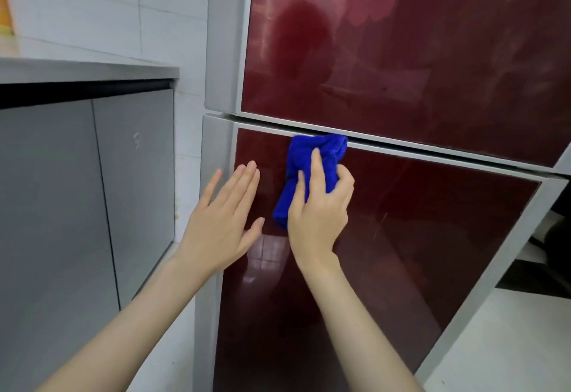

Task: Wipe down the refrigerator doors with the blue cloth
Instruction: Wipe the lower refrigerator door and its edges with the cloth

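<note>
Nearest, the left hand (222,215) is being held flat, fingers straight and nothing in it, just beside the grey frame (216,144) at the left of the lower door (417,237); whether the glass is being touched cannot be told; the right hand (318,215), nearer to the work, is being curled round the bunched blue cloth (312,159), one finger being laid straight along it; the cloth is being pressed to the lower door, its long axis near upright, its top reaching up and away from the palm to the seam (432,150) under the upper door (401,51); little room is being left leftward before the frame; a rightward stroke along the top edge is judged open, the wide red panel being offered there
</note>
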